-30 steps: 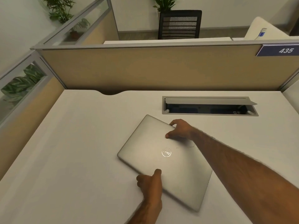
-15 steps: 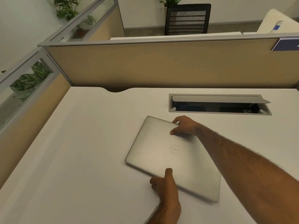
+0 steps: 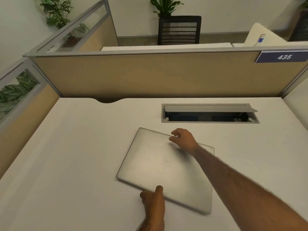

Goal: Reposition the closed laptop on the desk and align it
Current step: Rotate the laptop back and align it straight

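White desk within beige cubicle partitions, blue sign reading 435. Closed silver laptop, Dell logo, lies skewed mid-desk; left hand pinches its near edge, right hand grips its far edge

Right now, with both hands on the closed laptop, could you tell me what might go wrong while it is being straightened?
1. The laptop lies askew on the desk, held only by the left hand at its near edge and the right hand at its far edge; a slip could let it swing and scrape.
2. The open cable hatch sits just beyond the right hand; pushing farther back might knock a corner against its raised flap.
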Demonstrator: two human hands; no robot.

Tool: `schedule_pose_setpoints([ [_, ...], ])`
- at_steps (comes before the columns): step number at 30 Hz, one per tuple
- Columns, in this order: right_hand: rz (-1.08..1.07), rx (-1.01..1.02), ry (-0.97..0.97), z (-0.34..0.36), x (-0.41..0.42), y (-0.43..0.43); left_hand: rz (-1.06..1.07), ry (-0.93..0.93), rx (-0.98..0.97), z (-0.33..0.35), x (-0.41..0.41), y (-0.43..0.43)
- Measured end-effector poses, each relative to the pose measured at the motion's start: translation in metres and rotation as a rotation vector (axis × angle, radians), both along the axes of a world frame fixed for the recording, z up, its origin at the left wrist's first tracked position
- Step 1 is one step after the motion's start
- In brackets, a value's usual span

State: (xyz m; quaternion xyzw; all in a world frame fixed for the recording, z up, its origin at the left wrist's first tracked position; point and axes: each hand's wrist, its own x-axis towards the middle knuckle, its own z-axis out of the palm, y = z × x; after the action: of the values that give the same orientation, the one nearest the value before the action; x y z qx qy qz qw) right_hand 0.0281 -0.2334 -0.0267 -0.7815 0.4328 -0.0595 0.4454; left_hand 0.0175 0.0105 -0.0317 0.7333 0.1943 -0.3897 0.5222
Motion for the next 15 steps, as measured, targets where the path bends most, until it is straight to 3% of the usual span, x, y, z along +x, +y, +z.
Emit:
schedule_pose_setpoints([
  [4, -0.274, -0.125, -0.078, 0.000, -0.050, 0.024, -0.194, 0.123, -0.049, 0.015, 0.030, 0.022],
  [7, -0.417, -0.229, -0.023, -0.001, -0.093, 0.049, -0.551, 0.130, 0.120, 0.026, 0.064, 0.032],
  [9, -0.476, -0.231, 0.045, -0.001, -0.116, 0.066, -0.645, -0.027, 0.214, 0.029, 0.087, 0.029],
  [12, -0.557, -0.167, 0.181, 0.002, -0.138, 0.090, -0.748, -0.482, 0.452, 0.030, 0.117, 0.015],
  [15, -0.574, -0.035, 0.268, 0.004, -0.143, 0.108, -0.710, -0.741, 0.537, 0.029, 0.135, 0.005],
])
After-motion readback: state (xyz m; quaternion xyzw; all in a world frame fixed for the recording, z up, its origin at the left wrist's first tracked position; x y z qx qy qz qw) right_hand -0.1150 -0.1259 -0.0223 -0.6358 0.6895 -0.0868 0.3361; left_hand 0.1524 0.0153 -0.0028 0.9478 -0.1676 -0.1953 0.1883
